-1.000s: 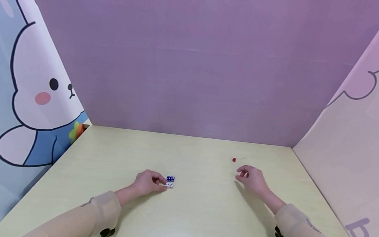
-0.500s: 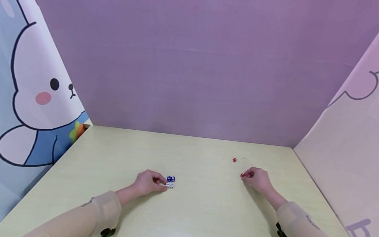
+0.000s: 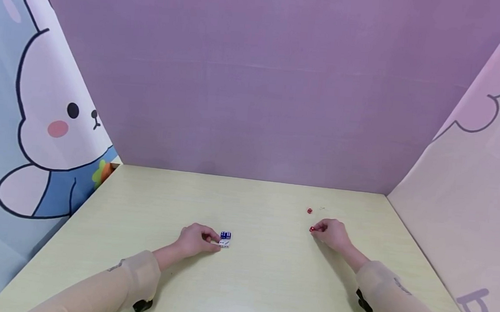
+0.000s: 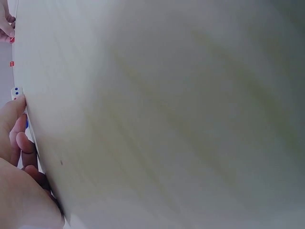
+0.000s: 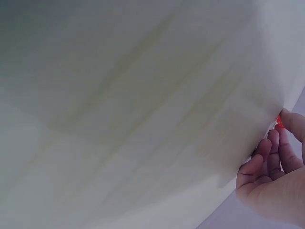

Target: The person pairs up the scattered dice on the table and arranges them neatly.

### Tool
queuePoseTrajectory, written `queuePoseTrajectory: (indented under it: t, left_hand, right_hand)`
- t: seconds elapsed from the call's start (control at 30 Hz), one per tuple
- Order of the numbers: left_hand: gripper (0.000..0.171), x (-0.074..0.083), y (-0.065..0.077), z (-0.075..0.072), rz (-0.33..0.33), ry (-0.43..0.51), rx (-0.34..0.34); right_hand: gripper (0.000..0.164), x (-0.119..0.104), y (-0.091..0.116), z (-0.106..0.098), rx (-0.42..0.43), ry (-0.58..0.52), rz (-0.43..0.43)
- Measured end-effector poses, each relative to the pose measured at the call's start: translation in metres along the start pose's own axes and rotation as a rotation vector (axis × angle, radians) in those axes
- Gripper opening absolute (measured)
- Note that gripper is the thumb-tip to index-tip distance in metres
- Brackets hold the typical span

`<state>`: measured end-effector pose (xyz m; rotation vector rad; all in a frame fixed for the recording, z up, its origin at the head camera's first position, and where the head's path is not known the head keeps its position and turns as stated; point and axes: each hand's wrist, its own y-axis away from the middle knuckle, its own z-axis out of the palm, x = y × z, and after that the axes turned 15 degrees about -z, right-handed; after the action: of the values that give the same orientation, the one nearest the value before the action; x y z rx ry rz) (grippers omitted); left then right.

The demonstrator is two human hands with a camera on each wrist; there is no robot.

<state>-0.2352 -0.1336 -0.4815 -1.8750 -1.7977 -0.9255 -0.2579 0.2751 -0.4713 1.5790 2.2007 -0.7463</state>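
Observation:
My left hand (image 3: 193,241) reaches in from the left, its thumb and index fingertips at the left side of a small block of dice. White dice (image 3: 224,244) sit at the front, with blue dice (image 3: 225,235) just behind them. In the left wrist view the thumb tip is against a white die (image 4: 16,91), and the blue is mostly hidden behind fingers. Over at the right, my right hand (image 3: 331,234) pinches a red die (image 3: 312,229) between thumb and fingertip, low over the table. Another red die (image 3: 309,211) lies beyond it.
The pale wooden table (image 3: 263,282) runs back to a purple cloth wall (image 3: 254,88). Printed cloth panels border it, with a cartoon rabbit (image 3: 60,133) on the left. A faint mark (image 3: 322,208) shows near the far red die.
My right hand, bent over a red die on the table, drew back slightly with it pinched, then shifted left. The left hand stays at the dice block.

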Motion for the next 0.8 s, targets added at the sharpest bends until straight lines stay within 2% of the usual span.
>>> queuePoseTrajectory:
  t: [0.8]
  left_hand:
    - [0.015, 0.001, 0.002, 0.0, -0.02, 0.014, 0.0]
  right_hand:
    - [0.007, -0.048, 0.01, 0.03, -0.05, -0.08, -0.123]
